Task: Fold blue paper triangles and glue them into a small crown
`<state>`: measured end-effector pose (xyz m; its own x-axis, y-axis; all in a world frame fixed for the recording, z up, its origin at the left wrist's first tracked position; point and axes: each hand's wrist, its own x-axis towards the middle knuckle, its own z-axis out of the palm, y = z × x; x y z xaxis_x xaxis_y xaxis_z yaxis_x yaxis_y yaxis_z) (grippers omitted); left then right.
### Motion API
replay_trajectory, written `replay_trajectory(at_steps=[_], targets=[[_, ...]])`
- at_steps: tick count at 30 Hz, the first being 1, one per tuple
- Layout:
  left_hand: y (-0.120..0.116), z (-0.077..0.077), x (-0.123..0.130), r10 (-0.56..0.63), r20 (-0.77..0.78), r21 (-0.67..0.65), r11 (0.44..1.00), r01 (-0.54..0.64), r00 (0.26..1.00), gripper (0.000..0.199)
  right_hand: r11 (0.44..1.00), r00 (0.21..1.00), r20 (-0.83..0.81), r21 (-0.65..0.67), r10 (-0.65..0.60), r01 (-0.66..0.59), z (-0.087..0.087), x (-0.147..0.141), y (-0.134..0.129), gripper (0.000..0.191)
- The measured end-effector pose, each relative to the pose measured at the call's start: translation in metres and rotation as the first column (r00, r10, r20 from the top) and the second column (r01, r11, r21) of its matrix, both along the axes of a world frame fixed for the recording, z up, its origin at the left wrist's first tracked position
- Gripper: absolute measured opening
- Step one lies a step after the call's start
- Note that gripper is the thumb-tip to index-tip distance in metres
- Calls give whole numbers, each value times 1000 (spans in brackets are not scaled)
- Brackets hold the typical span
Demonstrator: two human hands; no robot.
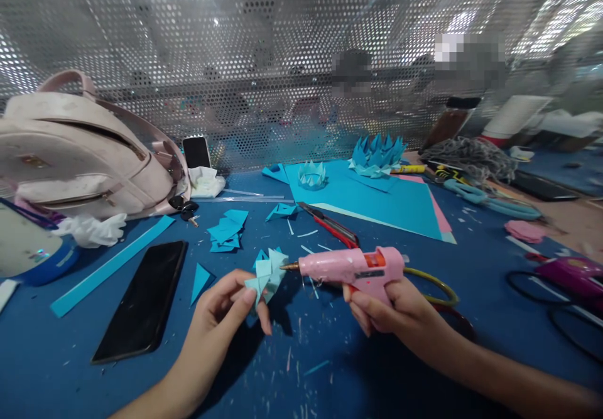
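Between the thumb and fingers of my left hand point(230, 309) is a folded paper piece point(267, 276) in pale and bright blue. My right hand point(391, 309) is wrapped round the handle of a pink hot glue gun point(346, 267). The gun's metal nozzle points left and reaches the right edge of the folded paper; whether it touches cannot be made out. Close by on the table lie a blue paper triangle point(201, 281) and a pile of folded blue pieces point(228, 230). A red utility knife point(330, 223) lies beyond the gun.
Blue paper sheets point(405, 205) bear a small paper crown point(313, 175) and a larger one point(377, 155). At left are a black phone point(141, 299), a blue strip point(113, 265) and a pink backpack point(85, 155). Scissors point(492, 199) and a purple glue gun point(572, 277) lie at right.
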<state>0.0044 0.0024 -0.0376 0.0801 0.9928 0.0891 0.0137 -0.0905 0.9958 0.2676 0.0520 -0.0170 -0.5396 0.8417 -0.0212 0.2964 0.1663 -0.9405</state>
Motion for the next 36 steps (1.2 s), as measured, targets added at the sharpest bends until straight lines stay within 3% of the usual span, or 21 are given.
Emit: replay_trajectory(at_steps=[7, 19, 27, 36], targets=[[0, 2, 0, 16, -13, 14, 1000, -16, 1000, 28, 996, 997, -21, -55, -75, 74, 1, 3, 2, 66], [-2, 0, 0, 8, 11, 16, 1000, -8, 1000, 27, 999, 999, -29, -29, -34, 34, -3, 3, 4, 66], [2, 5, 4, -37, 178, -73, 996, 51, 983, 40, 995, 995, -72, -82, -65, 59, -6, 3, 5, 62], [6, 6, -6, -2, 32, -82, 997, 5, 999, 35, 997, 993, -89, -47, -73, 69, -6, 5, 5, 63]])
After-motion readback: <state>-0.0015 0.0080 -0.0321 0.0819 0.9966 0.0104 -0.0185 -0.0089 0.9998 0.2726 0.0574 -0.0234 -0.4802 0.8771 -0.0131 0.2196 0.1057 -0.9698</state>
